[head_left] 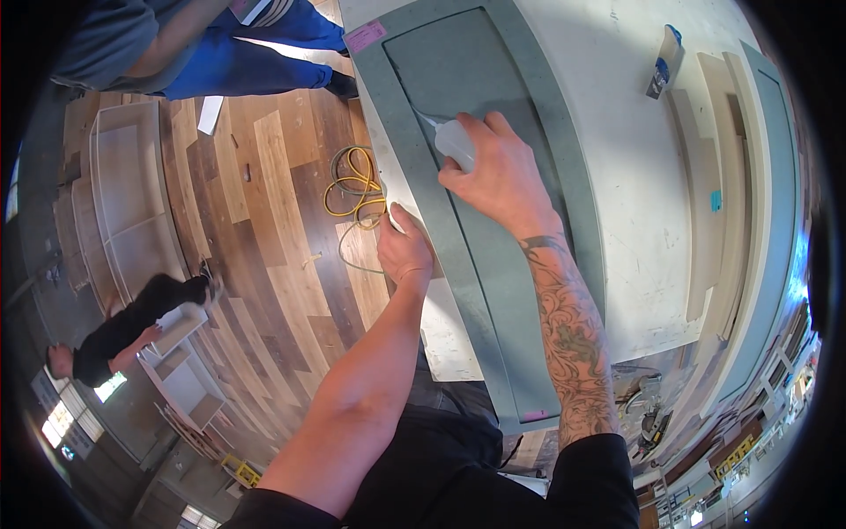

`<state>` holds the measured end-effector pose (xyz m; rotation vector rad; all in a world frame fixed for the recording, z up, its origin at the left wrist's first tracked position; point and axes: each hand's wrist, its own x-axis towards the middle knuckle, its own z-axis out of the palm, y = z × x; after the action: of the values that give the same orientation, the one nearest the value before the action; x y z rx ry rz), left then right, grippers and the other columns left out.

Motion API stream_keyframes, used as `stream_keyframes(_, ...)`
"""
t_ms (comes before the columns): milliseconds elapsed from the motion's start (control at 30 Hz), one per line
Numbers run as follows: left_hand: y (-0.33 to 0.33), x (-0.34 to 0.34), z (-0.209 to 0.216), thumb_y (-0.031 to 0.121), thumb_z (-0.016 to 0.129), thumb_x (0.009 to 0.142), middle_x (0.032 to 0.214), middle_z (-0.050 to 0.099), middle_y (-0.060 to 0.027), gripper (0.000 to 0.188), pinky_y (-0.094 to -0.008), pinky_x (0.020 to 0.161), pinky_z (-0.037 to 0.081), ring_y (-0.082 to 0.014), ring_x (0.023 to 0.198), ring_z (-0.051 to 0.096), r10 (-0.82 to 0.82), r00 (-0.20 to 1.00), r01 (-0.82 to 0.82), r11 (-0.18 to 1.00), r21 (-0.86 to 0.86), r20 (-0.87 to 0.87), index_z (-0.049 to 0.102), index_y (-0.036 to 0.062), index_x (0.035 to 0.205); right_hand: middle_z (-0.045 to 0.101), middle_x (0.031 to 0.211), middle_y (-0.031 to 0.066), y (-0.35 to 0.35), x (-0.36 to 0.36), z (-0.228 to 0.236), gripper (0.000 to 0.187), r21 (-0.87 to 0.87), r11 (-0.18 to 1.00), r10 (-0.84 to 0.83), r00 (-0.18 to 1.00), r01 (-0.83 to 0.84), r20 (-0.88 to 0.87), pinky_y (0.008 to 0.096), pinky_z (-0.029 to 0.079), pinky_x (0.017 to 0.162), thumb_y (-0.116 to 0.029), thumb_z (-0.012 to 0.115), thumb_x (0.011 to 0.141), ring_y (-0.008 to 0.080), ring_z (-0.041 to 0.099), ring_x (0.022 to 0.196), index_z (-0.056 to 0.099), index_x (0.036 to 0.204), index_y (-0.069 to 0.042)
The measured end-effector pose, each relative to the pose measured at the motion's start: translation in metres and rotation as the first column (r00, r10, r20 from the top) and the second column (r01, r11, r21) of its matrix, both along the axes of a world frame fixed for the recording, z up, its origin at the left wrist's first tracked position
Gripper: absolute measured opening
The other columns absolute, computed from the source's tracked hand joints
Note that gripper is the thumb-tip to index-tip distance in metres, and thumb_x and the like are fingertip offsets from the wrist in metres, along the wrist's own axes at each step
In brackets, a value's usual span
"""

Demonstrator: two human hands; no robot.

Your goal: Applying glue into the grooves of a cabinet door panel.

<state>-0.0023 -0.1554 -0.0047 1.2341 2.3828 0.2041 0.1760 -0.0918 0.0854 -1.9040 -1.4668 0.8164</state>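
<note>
A grey-green cabinet door (538,370) with a recessed panel lies on a white tabletop (630,220). In my right hand (511,172) is a whitish translucent squeeze bottle (456,144), tilted over the door. Its thin nozzle points to the left inner edge of the recess; whether the tip touches the groove is too small to tell. My left hand (406,250) is by the table's left edge, fingers curled beside the door. Something white shows between its thumb and fingers, which could be the table edge or a separate piece.
A brush-like tool (665,62) lies at the far right of the table. Pale boards (705,185) and another green door (762,220) are beyond. Yellow cord (357,187) coils on the plank floor. One person in blue trousers (256,62) stands far left; another (132,326) is by white cabinets.
</note>
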Motion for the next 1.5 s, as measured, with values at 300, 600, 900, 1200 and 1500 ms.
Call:
stream_keyframes(300, -0.002, -0.004, 0.002, 0.057, 0.034, 0.104, 0.105, 0.071, -0.0278, 0.064, -0.0544, 0.087, 0.051, -0.0488, 0.1, 0.066, 0.009, 1.0, -0.009, 1.0, -0.016, -0.009, 0.064, 0.0054, 0.128, 0.061, 0.106, 0.0218, -0.01, -0.001, 0.008, 0.051, 0.016, 1.0, 0.024, 1.0, -0.024, -0.008, 0.0483, 0.057, 0.08, -0.017, 0.073, 0.077, 0.0439, 0.067, 0.091, 0.063, 0.122, 0.003)
stream_keyframes(600, -0.006, -0.003, 0.009, 0.057, 0.033, 0.104, 0.104, 0.071, -0.0283, 0.065, -0.0553, 0.085, 0.05, -0.0495, 0.098, 0.065, 0.002, 1.0, -0.001, 1.0, -0.024, 0.023, 0.065, 0.005, 0.126, 0.061, 0.105, 0.0215, -0.021, 0.0, 0.011, 0.049, 0.042, 0.999, 0.026, 1.0, -0.026, 0.005, 0.0483, 0.057, 0.08, -0.015, 0.072, 0.076, 0.0438, 0.067, 0.092, 0.064, 0.12, 0.004)
stream_keyframes(900, -0.007, -0.002, 0.009, 0.058, 0.033, 0.104, 0.103, 0.071, -0.0284, 0.066, -0.0545, 0.087, 0.05, -0.0492, 0.099, 0.065, 0.003, 1.0, -0.003, 1.0, -0.017, 0.025, 0.065, 0.003, 0.123, 0.06, 0.104, 0.0212, -0.018, 0.0, 0.009, 0.042, 0.055, 0.998, 0.015, 1.0, -0.015, 0.011, 0.0485, 0.057, 0.079, -0.016, 0.072, 0.077, 0.0434, 0.067, 0.091, 0.064, 0.114, 0.003)
stream_keyframes(1200, -0.007, 0.0, 0.016, 0.057, 0.034, 0.104, 0.101, 0.071, -0.0289, 0.064, -0.0561, 0.085, 0.049, -0.05, 0.098, 0.065, -0.001, 0.999, 0.001, 1.0, -0.005, 0.041, 0.066, 0.0029, 0.118, 0.061, 0.102, 0.0215, -0.011, 0.002, 0.008, 0.041, 0.109, 0.994, 0.021, 1.0, -0.023, 0.02, 0.0485, 0.058, 0.077, -0.017, 0.072, 0.077, 0.0433, 0.067, 0.087, 0.065, 0.112, 0.003)
stream_keyframes(1500, -0.008, 0.002, 0.016, 0.057, 0.032, 0.104, 0.114, 0.069, -0.0287, 0.068, -0.0535, 0.094, 0.048, -0.0491, 0.109, 0.063, 0.026, 0.999, -0.026, 1.0, -0.012, 0.037, 0.066, 0.0015, 0.125, 0.062, 0.104, 0.0183, 0.007, 0.002, 0.008, 0.046, 0.071, 0.997, 0.032, 0.999, -0.034, 0.018, 0.0451, 0.057, 0.078, -0.016, 0.073, 0.078, 0.0409, 0.067, 0.09, 0.066, 0.121, -0.002)
